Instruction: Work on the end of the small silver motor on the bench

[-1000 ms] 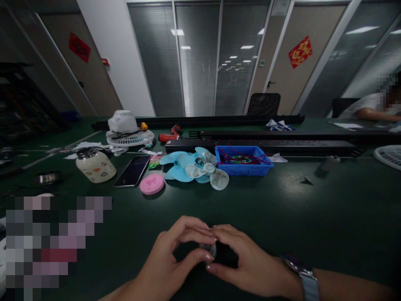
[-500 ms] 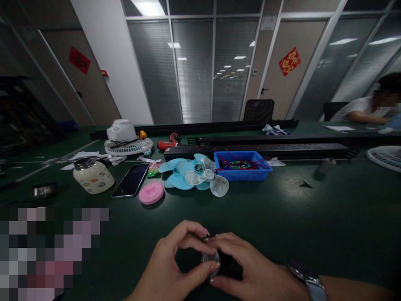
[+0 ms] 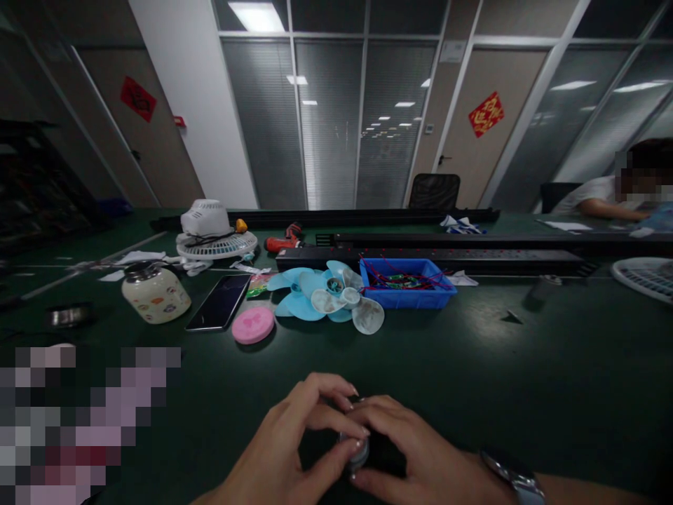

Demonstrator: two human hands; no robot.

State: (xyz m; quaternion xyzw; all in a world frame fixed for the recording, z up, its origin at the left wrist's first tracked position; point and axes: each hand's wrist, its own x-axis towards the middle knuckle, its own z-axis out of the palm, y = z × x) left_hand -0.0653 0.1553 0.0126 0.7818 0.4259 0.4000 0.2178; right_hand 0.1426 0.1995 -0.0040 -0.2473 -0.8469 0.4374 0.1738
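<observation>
Between left hand [image 3: 281,442] and right hand [image 3: 423,445], a small grey object [image 3: 359,460].

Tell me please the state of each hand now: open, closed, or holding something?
Left hand: closed, holding a small round grey object between thumb and fingers.
Right hand: curled beside the same object; whether it grips cannot be told.

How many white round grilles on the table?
2. Left grille, under the white housing; right grille, cut off at the frame's right edge. The pixelated lower-left area could hide more.
</observation>
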